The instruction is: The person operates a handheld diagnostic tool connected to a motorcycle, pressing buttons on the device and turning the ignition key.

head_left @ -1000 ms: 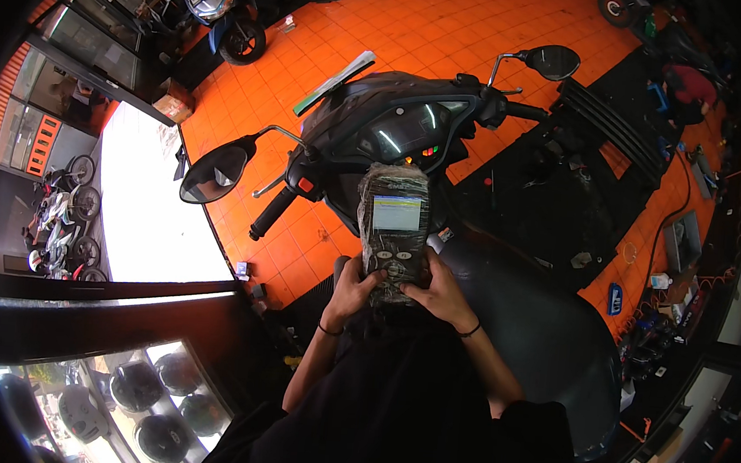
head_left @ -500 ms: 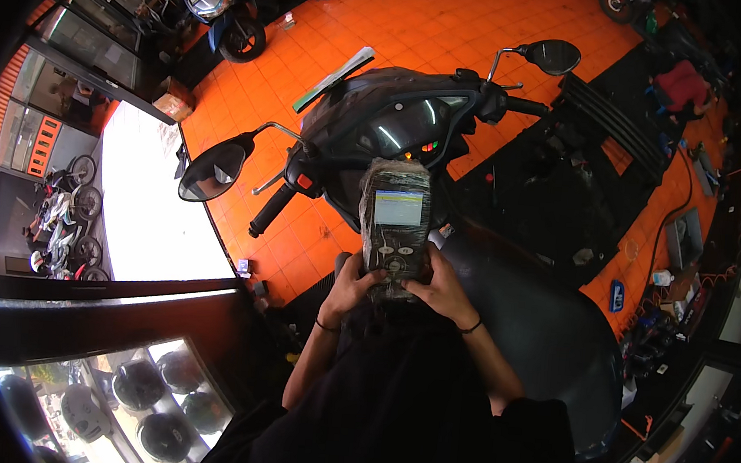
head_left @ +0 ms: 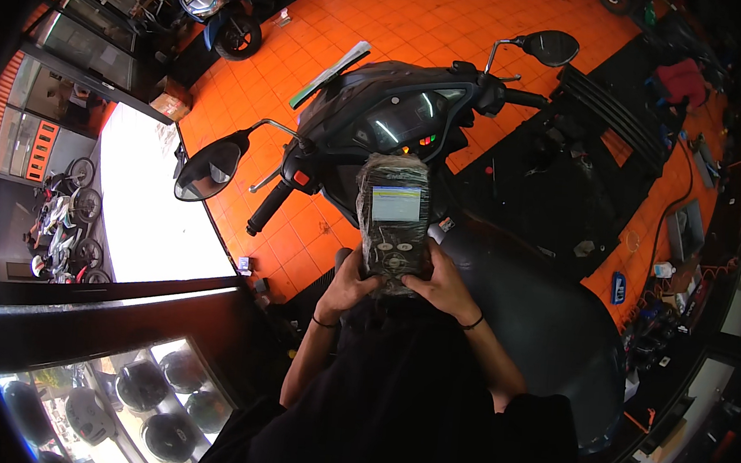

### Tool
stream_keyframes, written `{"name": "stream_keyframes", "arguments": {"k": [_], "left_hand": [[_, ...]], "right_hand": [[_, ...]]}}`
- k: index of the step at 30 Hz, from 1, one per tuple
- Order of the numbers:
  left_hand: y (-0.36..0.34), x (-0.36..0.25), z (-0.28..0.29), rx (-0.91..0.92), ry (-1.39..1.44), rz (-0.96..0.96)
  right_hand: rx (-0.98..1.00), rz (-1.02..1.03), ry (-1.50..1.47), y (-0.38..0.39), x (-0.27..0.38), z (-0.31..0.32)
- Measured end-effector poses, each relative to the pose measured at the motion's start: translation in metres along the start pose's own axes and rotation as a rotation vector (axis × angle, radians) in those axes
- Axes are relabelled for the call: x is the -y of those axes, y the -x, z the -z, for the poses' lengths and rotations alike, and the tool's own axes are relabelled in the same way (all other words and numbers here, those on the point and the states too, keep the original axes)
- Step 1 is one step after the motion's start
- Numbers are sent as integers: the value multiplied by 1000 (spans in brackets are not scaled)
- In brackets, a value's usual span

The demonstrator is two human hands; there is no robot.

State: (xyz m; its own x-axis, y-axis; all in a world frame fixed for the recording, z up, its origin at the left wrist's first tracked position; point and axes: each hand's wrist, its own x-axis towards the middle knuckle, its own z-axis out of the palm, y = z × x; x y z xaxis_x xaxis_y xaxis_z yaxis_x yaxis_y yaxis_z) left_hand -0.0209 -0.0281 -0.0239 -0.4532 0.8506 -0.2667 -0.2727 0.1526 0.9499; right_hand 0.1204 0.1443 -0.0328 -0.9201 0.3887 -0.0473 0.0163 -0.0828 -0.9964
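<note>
I hold a plastic-wrapped handheld electronic device (head_left: 394,207) with a lit screen and buttons in both hands. My left hand (head_left: 347,282) grips its lower left side, thumb on the lower keypad. My right hand (head_left: 446,283) grips the lower right side, thumb near the round pad. Just beyond the device are a dark scooter's dashboard (head_left: 396,122), left grip (head_left: 267,212) with an orange switch, and two mirrors (head_left: 208,171). The scooter's black seat (head_left: 537,332) lies under and right of my arms.
Orange tiled floor (head_left: 405,17), black lift platform (head_left: 530,196), parked scooter (head_left: 217,19) at back left, motorcycles (head_left: 71,217) outside, helmets in a glass case (head_left: 141,383) at lower left. A person in red (head_left: 678,82) is low at back right; tools and parts (head_left: 659,324) line the right.
The device and both hands have moved slightly upward in the picture, and my left thumb has shifted a little lower on the keypad. The surrounding view has shifted only slightly.
</note>
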Motion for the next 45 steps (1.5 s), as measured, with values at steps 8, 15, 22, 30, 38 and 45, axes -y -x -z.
{"name": "stream_keyframes", "arguments": {"k": [8,15,22,30,38,45], "left_hand": [[2,1,1,0,-4,15],[4,-1,0,-1,1,15],[3,3,2,8,9,17],[2,6,1,-3,14,-11],[1,1,-4,-32,-16,2],[0,6,1,-12,-36,4]], "right_hand": [[4,-2,29,1,8,-1],[26,-19,2,2,3,-1],[26,-18,13,1,6,-1],[20,-42,15,2,4,-1],[-5,-22,11,1,7,-1],[0,-26,9,2,5,-1]]}}
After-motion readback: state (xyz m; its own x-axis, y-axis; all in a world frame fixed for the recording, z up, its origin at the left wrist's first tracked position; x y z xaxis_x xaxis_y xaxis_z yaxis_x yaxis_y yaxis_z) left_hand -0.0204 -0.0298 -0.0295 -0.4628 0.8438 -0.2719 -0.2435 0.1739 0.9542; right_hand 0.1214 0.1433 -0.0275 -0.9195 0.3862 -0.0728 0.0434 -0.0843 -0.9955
